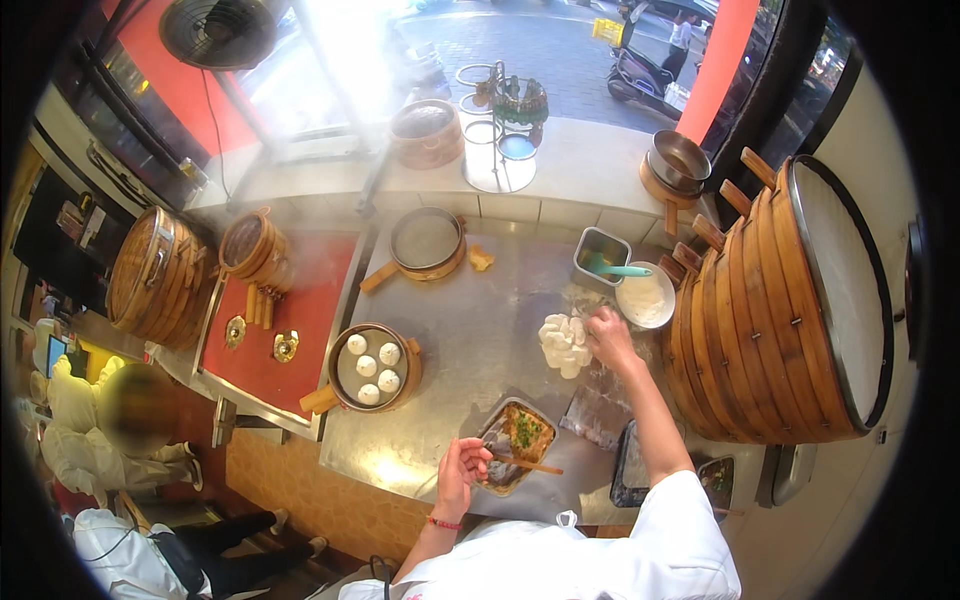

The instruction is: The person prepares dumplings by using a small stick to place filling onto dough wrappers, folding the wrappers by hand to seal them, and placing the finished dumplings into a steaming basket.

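My right hand [608, 335] reaches to the right edge of a pile of round white dough wrappers [565, 346] on the steel table, its fingers closed at that edge. Over the left side of a metal tray of filling [530, 432] with chopped greens, my left hand [462, 467] is held palm up. Its fingers are loosely curled, and nothing shows in the palm. A wooden-handled spreader [528, 464] lies across that tray, just beside the left fingertips. Left of the tray, a bamboo steamer [411, 375] holds several white buns [368, 366].
A bowl of flour [645, 296] and a metal container [602, 255] stand beyond my right hand. Tall stacked bamboo steamers [760, 320] rise at the right. Another steamer [427, 240] sits at the back. Left is a red steaming counter [270, 350]; people work beyond it.
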`<state>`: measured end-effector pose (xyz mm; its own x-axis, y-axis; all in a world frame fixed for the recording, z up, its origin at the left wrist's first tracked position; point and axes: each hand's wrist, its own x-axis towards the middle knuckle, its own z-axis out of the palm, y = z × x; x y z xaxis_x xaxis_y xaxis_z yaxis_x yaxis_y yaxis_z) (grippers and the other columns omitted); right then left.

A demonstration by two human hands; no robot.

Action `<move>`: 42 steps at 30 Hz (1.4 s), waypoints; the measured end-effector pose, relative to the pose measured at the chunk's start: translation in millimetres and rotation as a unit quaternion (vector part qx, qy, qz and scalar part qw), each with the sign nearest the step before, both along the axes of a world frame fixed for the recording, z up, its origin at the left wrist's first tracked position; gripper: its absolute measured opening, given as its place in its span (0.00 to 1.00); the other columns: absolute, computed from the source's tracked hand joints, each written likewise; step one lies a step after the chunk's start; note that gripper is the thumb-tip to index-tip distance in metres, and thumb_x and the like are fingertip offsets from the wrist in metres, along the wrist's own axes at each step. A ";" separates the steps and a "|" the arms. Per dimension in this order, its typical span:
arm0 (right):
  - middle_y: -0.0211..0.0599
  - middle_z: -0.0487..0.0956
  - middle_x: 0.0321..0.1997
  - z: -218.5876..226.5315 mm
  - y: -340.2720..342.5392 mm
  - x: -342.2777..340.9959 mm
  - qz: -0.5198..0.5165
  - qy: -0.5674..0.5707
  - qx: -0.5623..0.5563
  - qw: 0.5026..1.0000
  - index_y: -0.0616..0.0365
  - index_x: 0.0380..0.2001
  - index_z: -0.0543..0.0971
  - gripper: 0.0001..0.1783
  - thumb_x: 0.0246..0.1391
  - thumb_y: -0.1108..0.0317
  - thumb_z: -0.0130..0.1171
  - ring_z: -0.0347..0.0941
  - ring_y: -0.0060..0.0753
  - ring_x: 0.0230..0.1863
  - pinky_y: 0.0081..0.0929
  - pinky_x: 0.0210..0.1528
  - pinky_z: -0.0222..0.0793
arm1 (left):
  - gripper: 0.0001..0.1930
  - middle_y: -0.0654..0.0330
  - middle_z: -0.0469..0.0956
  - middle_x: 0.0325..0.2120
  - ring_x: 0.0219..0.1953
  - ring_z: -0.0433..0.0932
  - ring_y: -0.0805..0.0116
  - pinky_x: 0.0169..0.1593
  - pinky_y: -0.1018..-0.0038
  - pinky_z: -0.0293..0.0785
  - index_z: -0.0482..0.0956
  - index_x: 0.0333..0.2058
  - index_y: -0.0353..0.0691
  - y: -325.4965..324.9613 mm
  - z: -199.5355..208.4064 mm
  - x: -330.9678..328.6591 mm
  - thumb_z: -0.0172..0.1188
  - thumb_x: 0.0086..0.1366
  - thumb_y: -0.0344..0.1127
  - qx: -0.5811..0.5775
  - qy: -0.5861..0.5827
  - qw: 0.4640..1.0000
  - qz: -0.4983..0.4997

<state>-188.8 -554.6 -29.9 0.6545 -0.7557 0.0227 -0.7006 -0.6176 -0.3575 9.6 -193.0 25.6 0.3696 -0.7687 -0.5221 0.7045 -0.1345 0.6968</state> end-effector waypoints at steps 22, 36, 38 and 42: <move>0.42 0.77 0.43 19.2 50.7 42.1 -0.004 -0.087 -0.070 0.994 0.56 0.36 0.77 0.14 0.47 0.64 0.68 0.74 0.50 0.46 0.43 0.48 0.73 | 0.23 0.59 0.81 0.34 0.30 0.75 0.75 0.35 0.77 0.74 0.77 0.46 0.38 -2.2 -3.7 -2.5 0.39 0.79 0.52 0.019 0.014 0.999 -0.023; 0.31 0.81 0.28 100.0 121.3 49.2 -0.063 -0.303 0.390 0.867 0.65 0.35 0.83 0.10 0.55 0.68 0.68 0.73 0.15 0.29 0.18 0.30 0.70 | 0.23 0.55 0.76 0.54 0.49 0.78 0.67 0.51 0.68 0.76 0.70 0.59 0.38 -21.1 28.7 22.8 0.40 0.79 0.50 -0.030 -0.016 0.999 0.007; 0.31 0.79 0.27 133.1 163.1 64.5 0.023 -0.254 0.364 0.896 0.63 0.37 0.83 0.11 0.55 0.67 0.69 0.72 0.17 0.27 0.20 0.29 0.68 | 0.26 0.55 0.71 0.62 0.57 0.74 0.64 0.59 0.65 0.73 0.66 0.63 0.37 -40.6 45.6 15.6 0.39 0.80 0.50 -0.062 0.029 0.997 0.032; 0.39 0.77 0.30 140.6 215.1 87.9 0.135 -0.265 0.234 0.926 0.60 0.35 0.82 0.08 0.52 0.70 0.67 0.73 0.36 0.31 0.31 0.33 0.70 | 0.29 0.53 0.68 0.63 0.60 0.71 0.62 0.65 0.64 0.67 0.63 0.65 0.34 -39.4 54.4 4.9 0.35 0.80 0.52 -0.106 0.072 0.991 -0.038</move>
<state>-100.9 -339.5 110.7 0.8112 -0.5750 0.1063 -0.1933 -0.4352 -0.8793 14.5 -232.4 79.9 0.2391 -0.8900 -0.3883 0.7922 -0.0525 0.6081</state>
